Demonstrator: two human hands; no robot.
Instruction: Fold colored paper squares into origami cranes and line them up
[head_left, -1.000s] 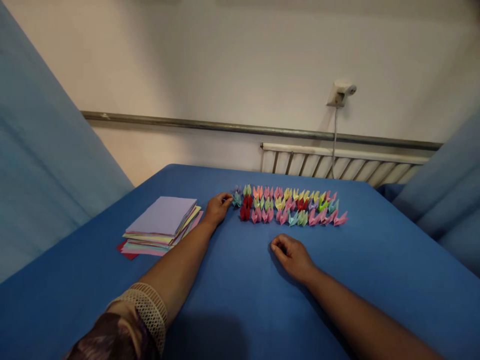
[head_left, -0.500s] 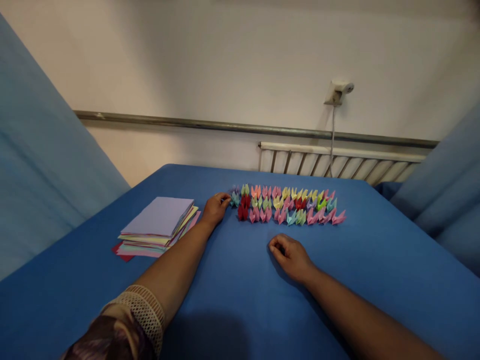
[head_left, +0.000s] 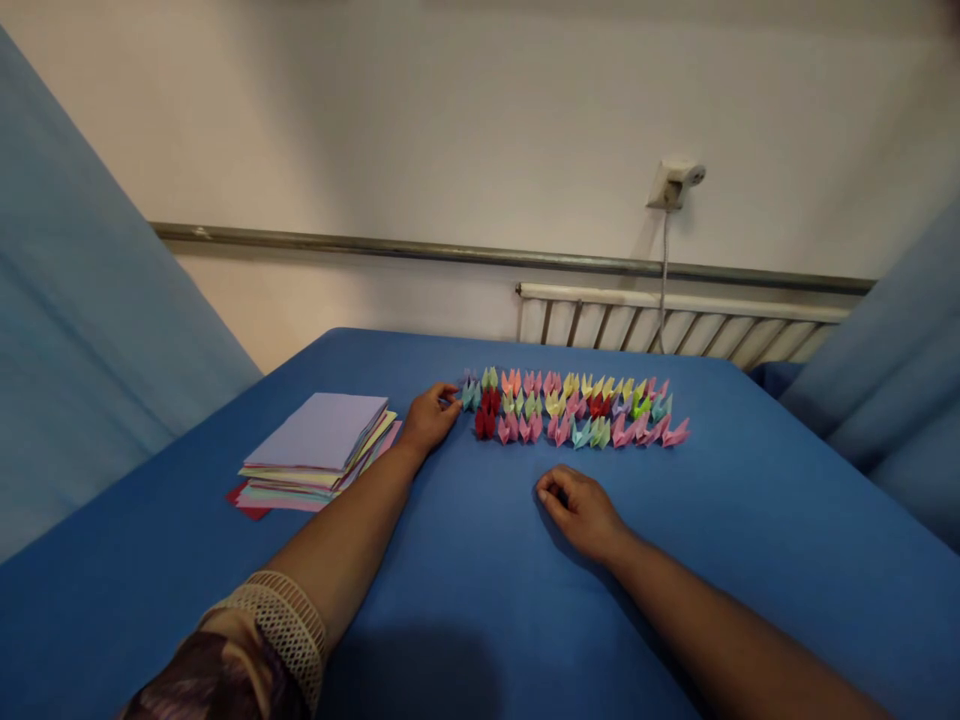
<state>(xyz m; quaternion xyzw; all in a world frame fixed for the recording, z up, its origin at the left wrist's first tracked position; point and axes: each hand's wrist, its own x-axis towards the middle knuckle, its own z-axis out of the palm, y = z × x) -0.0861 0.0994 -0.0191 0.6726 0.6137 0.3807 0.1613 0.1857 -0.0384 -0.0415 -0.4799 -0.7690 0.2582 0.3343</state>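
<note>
Several small folded paper cranes (head_left: 556,431) in pink, red, yellow, green and blue stand close together in three rows on the blue-covered table. At the left end of the middle row, the fingertips of my left hand (head_left: 430,418) are closed at the edge of a light blue paper crane (head_left: 470,396). Just in front of the rows, my right hand (head_left: 581,510) rests on the cover with its fingers curled in, and nothing shows in them. Left of my left forearm lies a stack of coloured paper sheets (head_left: 319,432), a lilac one on top.
Blue curtains (head_left: 82,330) hang at both sides. Behind the table are a wall with a metal rail (head_left: 405,250), a white radiator (head_left: 720,300) and a socket (head_left: 666,186) with a cord. The blue table cover (head_left: 465,560) stretches toward me.
Almost nothing differs. My left fingers have parted slightly beside the light blue crane, while the right hand stays in place. The whole view has shifted a tiny bit.
</note>
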